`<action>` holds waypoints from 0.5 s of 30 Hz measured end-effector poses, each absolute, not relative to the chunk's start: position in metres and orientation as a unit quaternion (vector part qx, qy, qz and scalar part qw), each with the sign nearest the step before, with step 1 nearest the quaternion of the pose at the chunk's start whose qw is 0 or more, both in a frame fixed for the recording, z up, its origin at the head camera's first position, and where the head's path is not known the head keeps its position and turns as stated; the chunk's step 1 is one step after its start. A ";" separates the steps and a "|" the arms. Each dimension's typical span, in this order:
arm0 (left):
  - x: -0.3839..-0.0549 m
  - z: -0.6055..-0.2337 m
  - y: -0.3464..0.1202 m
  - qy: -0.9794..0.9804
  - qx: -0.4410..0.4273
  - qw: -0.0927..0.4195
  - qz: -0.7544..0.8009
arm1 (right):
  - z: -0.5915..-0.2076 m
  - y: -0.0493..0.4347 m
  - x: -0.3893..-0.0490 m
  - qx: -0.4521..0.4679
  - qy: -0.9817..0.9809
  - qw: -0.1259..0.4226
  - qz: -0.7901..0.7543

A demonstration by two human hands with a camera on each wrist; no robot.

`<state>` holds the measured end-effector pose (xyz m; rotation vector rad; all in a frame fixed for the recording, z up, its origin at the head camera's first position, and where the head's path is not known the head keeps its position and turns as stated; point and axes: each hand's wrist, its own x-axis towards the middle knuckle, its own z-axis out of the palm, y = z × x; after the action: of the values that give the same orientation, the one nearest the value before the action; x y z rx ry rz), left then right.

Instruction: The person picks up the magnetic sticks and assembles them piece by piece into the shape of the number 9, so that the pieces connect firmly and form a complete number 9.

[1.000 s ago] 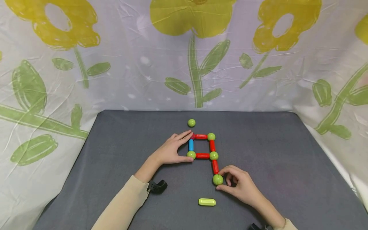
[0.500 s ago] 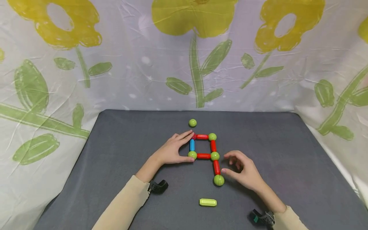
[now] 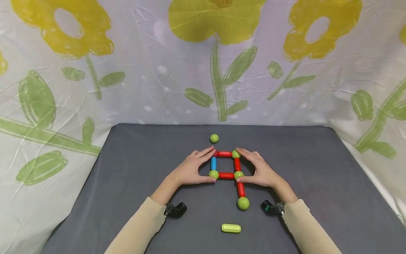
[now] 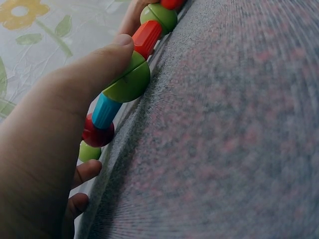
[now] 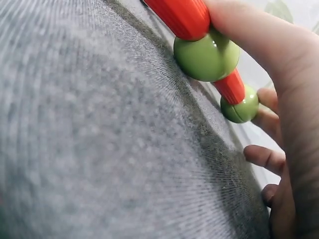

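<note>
A building-toy frame of rods and balls lies flat on the cloth. Its square has red rods (image 3: 226,175) on three sides and a blue rod (image 3: 213,163) on the left. A red ball forms the far left corner; green balls form the others. From the near right corner a red rod (image 3: 241,189) runs to a larger-looking green ball (image 3: 243,203). My left hand (image 3: 192,168) grips the square's left side, thumb on the near green ball (image 4: 130,82), fingertips at the red ball (image 4: 97,132). My right hand (image 3: 260,170) grips the right side, thumb at the near corner, fingertips at the far green ball (image 5: 240,105).
A loose green ball (image 3: 214,138) lies beyond the square. Nearer me, a yellow-green rod (image 3: 231,228) rests apart from the frame. Grey cloth (image 3: 152,148) covers the table, and a flower-printed curtain (image 3: 142,88) hangs behind it.
My right hand has let go of the near end ball and moved away from me to the square's right side, which it now grips. My left hand keeps its hold.
</note>
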<state>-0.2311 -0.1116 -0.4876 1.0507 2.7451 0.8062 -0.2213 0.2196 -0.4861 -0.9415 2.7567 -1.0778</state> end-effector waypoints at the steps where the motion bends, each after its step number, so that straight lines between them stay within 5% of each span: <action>1: -0.231 -0.487 -0.112 0.899 0.344 0.048 0.265 | -0.486 0.219 -0.220 -0.301 0.888 0.014 -0.347; 15: -0.232 -0.488 -0.110 0.900 0.337 0.057 0.271 | -0.489 0.219 -0.220 -0.297 0.892 0.006 -0.342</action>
<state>-0.2323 -0.1103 -0.4883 1.0231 2.7285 0.8215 -0.2197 0.2186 -0.4891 -0.9282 2.7902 -1.0707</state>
